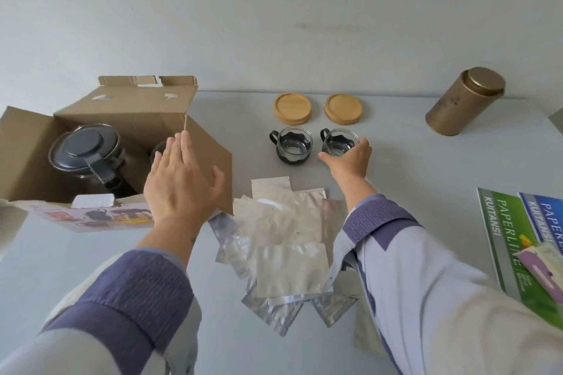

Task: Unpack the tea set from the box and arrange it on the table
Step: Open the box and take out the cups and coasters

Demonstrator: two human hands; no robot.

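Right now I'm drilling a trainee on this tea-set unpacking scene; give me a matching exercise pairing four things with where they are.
Things:
1. teapot
2. wooden coasters
3. gold tin
4. foil pouches

Places:
A. far right of the table, alone
B. inside the cardboard box
C. near edge, between the two sleeves
D. just behind the two glass cups

Pairs: 1-B, 2-D, 3-A, 4-C
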